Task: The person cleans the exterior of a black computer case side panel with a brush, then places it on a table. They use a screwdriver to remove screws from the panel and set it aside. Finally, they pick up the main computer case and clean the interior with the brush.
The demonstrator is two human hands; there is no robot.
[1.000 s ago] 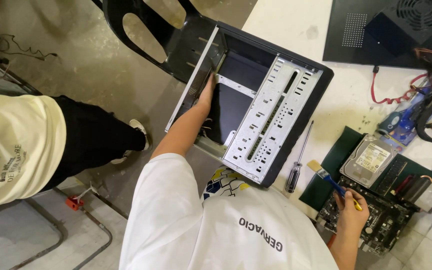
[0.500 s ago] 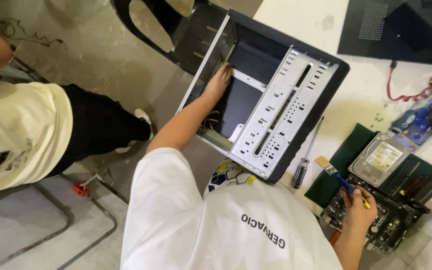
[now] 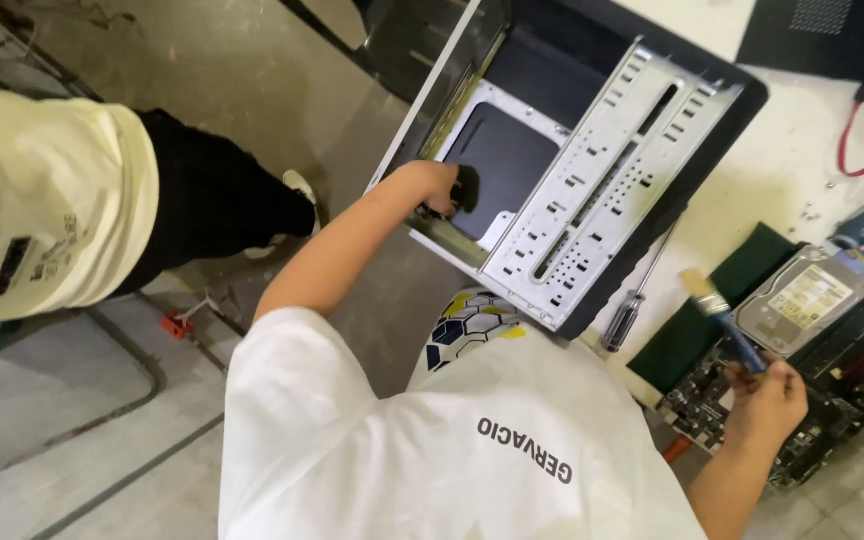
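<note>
Partly hidden behind the white-shirted shoulder, the left hand (image 3: 432, 187) grips the lower edge of the open black-and-silver metal computer case (image 3: 592, 170), nearer that edge than before. Right of the case, the right hand (image 3: 767, 395) pinches a blue-handled paintbrush (image 3: 722, 315) above a dark circuit board (image 3: 752, 410), half cut off.

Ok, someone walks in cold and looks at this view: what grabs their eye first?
The open computer case at top centre, its pale perforated drive cage facing up, with the left hand gripping its lower edge. At lower right the right hand holds a blue-handled paintbrush over a motherboard, beside a silver hard drive on the white table. Another person in a cream shirt stands at left.
</note>
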